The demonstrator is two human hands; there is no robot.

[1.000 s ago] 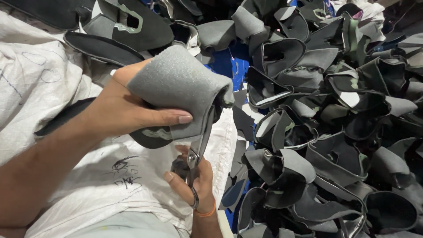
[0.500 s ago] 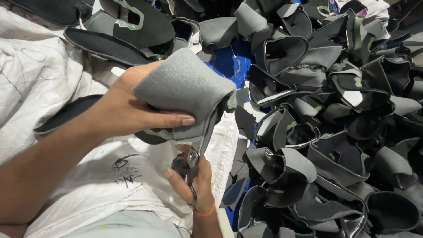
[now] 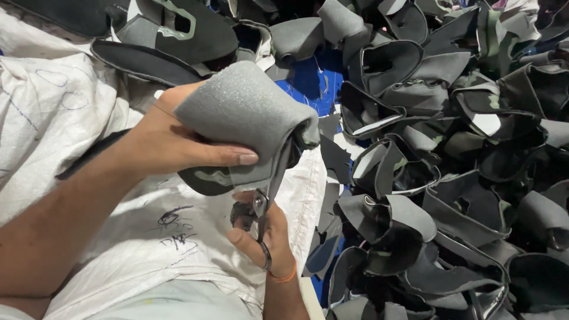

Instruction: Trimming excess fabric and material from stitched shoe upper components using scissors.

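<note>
My left hand (image 3: 172,142) grips a folded grey foam-lined shoe upper piece (image 3: 243,115), thumb laid across its lower edge. Just below it my right hand (image 3: 264,237) holds a pair of scissors (image 3: 261,207), fingers through the handles, blades pointing up into the edge of the piece. An orange band circles my right wrist. The blade tips are hidden against the folded material.
A large heap of dark grey and black cut shoe upper pieces (image 3: 444,178) fills the right side and top. A white woven sack with ink marks (image 3: 148,249) lies under my arms. Blue sheet (image 3: 311,83) shows between pieces.
The held piece and both hands have shifted slightly; the scissors stay at the piece's lower edge. Nothing taken up or let go.
</note>
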